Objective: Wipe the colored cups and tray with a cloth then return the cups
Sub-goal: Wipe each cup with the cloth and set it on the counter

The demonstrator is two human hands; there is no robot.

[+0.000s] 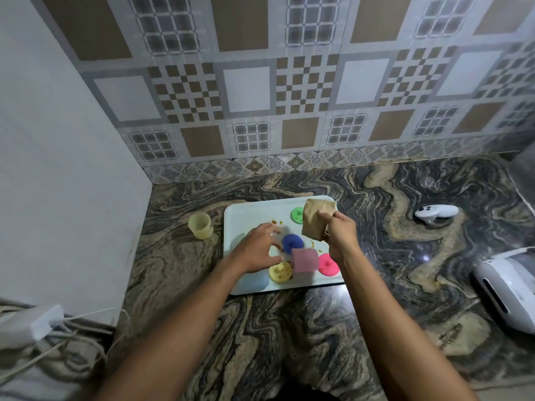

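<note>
Gripping cloth [317, 219] in raised right hand [338, 235], left hand [259, 247] spread over tray [249, 211]

Glossy stone, matt cloth
Polished veined countertop [289, 328]; smooth white tray [254, 209]; matt tan cloth [315, 221]; translucent yellowish cup [200, 225].

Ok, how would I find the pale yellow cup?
Find the swirly stone counter, then the white tray in its middle. Just left of the tray stands the pale yellow cup. It is the only cup on bare stone and not on the tray.
</note>
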